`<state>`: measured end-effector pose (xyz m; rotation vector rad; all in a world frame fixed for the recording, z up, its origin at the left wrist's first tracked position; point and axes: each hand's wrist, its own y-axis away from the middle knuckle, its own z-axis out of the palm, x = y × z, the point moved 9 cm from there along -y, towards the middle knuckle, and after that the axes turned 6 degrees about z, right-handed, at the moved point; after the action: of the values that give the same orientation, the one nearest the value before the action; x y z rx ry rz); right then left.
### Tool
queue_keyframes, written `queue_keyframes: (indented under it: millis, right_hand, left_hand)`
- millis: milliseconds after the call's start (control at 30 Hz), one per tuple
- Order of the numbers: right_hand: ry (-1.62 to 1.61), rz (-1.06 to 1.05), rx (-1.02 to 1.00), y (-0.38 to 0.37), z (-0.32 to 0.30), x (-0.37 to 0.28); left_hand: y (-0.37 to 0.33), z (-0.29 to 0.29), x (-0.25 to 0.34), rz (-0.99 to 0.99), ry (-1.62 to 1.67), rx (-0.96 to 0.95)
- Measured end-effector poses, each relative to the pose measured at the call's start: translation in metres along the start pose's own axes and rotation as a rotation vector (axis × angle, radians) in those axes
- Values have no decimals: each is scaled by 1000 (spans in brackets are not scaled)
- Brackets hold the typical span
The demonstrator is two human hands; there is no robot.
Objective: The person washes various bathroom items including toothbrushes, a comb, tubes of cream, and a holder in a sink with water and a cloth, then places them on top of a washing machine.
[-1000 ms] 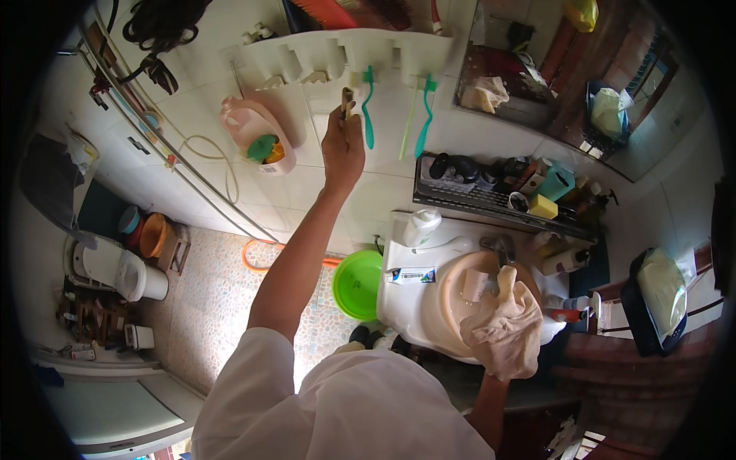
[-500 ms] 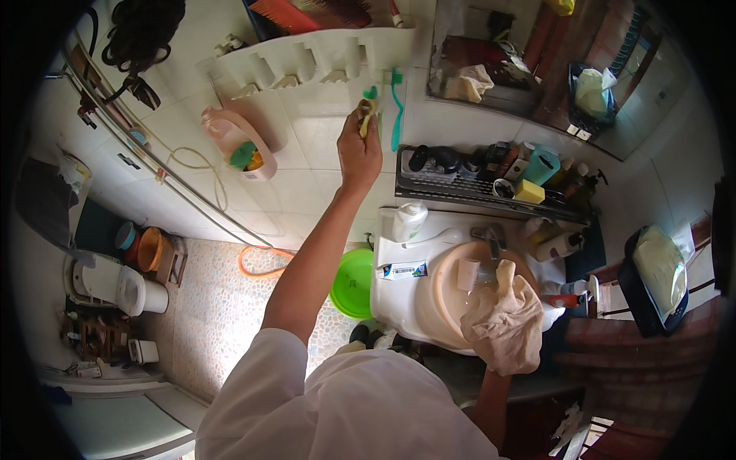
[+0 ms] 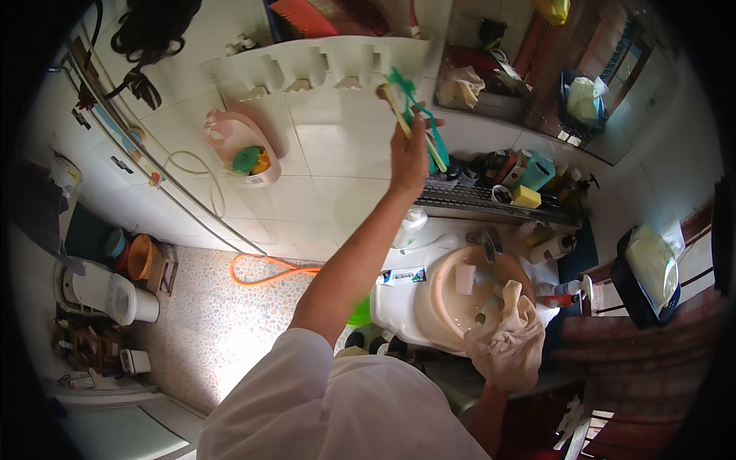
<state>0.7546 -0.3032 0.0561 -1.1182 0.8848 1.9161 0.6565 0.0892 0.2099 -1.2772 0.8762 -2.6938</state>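
Observation:
My left hand [image 3: 409, 165] is raised in front of the tiled wall, its fingers closed round a bunch of toothbrushes. One is a pale yellow toothbrush [image 3: 396, 109]; with it is a teal toothbrush [image 3: 437, 142], heads upward. Over them hangs a white wall holder [image 3: 326, 57] with several slots. A beige cloth [image 3: 507, 337] drapes over my right hand, whose fingers it hides; the forearm shows below it. The cloth hangs beside a peach basin [image 3: 439, 299] of water, in which a pale pink cup [image 3: 465, 278] lies.
The basin stands in a white sink [image 3: 395, 310] under a tap [image 3: 487, 241]. Beside it lie a toothpaste tube [image 3: 404, 276] and a white bottle [image 3: 412, 228]. A black wire shelf [image 3: 468, 201] with bottles and a yellow sponge [image 3: 526, 197] juts from the wall below a mirror.
My left hand has moved right, and the teal toothbrush that was against the wall is now in it with the pale one. The cloth has shifted slightly down.

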Motion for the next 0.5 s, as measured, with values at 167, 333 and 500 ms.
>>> queue_keyframes:
  millis: [167,333,500]
  right_hand:
    - [11,3,24,18,8,13]
    - [-11,10,61,39,16,22]
    - [-83,-33,123,53,-4,9]
  left_hand:
    - [14,0,8,-44,-63,-84]
    - [16,-3,46,137,-264,-81]
    - [25,24,41,61,-191,-202]
